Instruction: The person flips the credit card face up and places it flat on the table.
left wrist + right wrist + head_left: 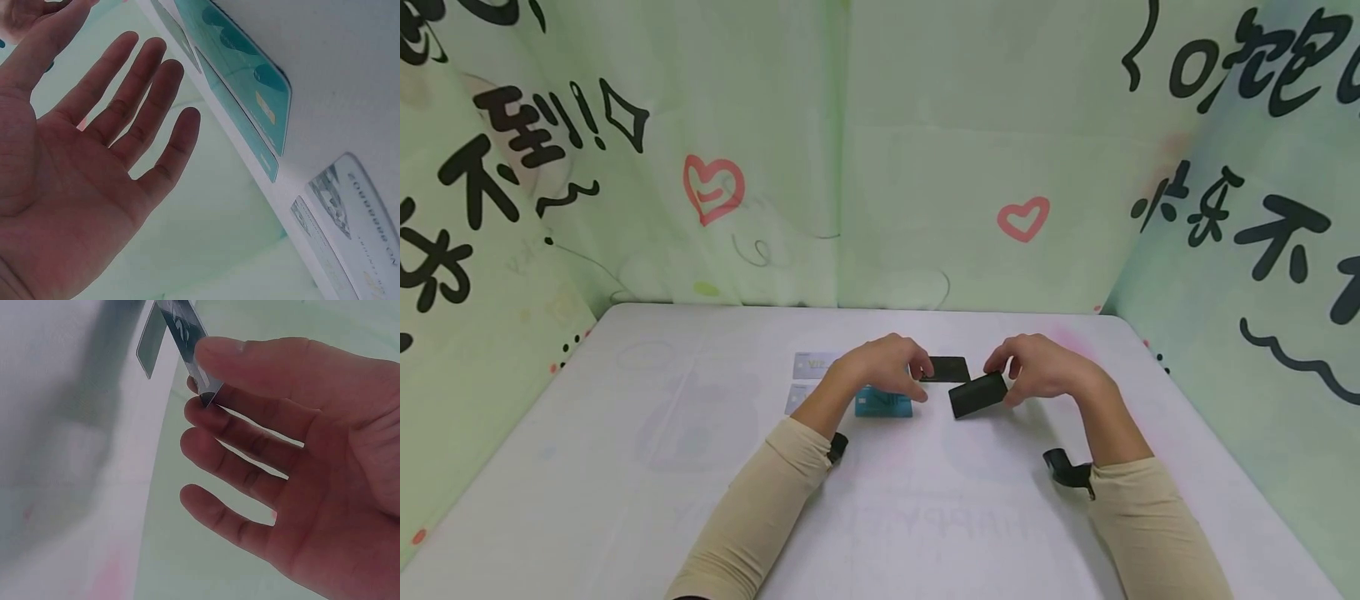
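Note:
Between thumb and fingers my right hand (1037, 367) pinches a dark card (977, 395) by its right end, tilted above the table. In the right wrist view that card (185, 331) shows a dark and silvery face with pale marks. My left hand (887, 367) hovers over a teal card (883, 403), its fingers loosely bent and nothing in its grasp. The left wrist view shows its palm and spread fingers (169, 150) beside teal cards (244, 69). A black card (947, 369) lies flat between the hands. Part of the teal row is hidden by my left hand.
Two pale cards, an upper one (812, 365) and a lower one (799, 395), lie left of the teal card, partly behind my left forearm. The white table (625, 467) meets green printed curtains (910, 167) at its back and sides.

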`<state>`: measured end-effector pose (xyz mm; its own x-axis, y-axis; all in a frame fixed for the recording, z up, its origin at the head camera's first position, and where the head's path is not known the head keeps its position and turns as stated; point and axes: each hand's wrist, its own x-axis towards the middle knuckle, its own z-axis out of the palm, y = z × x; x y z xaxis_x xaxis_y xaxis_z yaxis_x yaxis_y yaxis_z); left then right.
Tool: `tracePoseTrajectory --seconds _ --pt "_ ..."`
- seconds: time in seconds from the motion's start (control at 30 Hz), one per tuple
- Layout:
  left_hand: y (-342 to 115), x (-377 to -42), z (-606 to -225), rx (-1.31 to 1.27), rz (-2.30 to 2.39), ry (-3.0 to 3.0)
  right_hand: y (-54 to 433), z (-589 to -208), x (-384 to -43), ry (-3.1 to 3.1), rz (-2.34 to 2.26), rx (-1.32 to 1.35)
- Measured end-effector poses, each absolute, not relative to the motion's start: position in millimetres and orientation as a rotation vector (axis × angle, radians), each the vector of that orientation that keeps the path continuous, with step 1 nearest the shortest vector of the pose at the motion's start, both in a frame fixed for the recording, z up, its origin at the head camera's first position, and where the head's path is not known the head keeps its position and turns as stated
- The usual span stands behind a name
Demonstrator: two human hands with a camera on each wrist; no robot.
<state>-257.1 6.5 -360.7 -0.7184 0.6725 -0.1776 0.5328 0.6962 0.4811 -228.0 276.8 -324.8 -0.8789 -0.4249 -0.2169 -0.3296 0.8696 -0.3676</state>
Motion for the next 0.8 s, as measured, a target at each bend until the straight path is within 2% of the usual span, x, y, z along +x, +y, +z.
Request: tracePoseTrajectory --seconds 0.8 --pt "7 -255 -361 0.953 0.551 2.561 284 -315 -222 2.78 -0.542 -0.635"
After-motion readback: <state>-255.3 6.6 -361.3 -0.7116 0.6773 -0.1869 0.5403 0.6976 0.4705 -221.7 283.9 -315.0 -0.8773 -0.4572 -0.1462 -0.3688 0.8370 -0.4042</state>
